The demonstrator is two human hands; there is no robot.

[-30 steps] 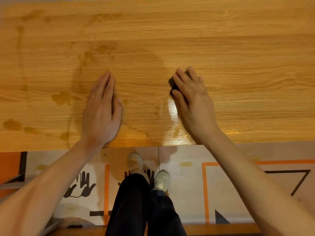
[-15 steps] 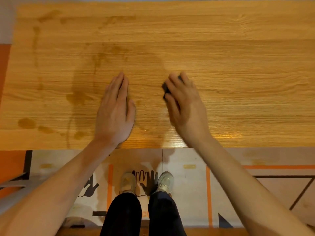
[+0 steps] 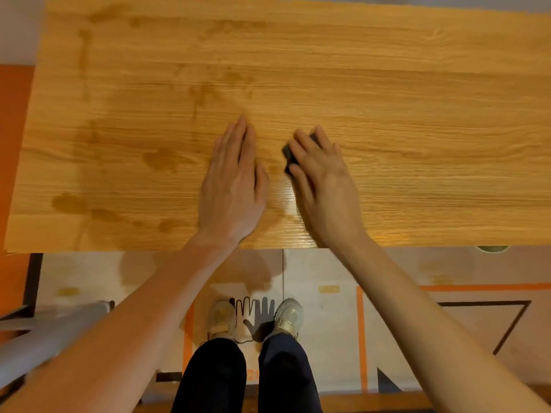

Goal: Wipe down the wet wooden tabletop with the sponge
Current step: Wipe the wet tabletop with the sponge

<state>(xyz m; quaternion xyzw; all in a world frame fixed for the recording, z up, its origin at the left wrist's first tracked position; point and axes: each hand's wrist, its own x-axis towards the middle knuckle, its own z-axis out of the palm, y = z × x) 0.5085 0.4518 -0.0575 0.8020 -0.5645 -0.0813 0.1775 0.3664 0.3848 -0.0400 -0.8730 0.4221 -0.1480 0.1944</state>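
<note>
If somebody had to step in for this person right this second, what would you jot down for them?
Left hand: flat on the tabletop, fingers straight, holding nothing.
Right hand: fingers curled over the dark sponge, pressing it onto the wood just right of the left hand.
Done: cannot tell for sure; the wood to the right shows no dark marks, and a wet sheen sits between the hands.
Left: dark wet patches and streaks cover the left half, up to the far left corner and along the near edge. Probably sweep the sponge leftward next.
</note>
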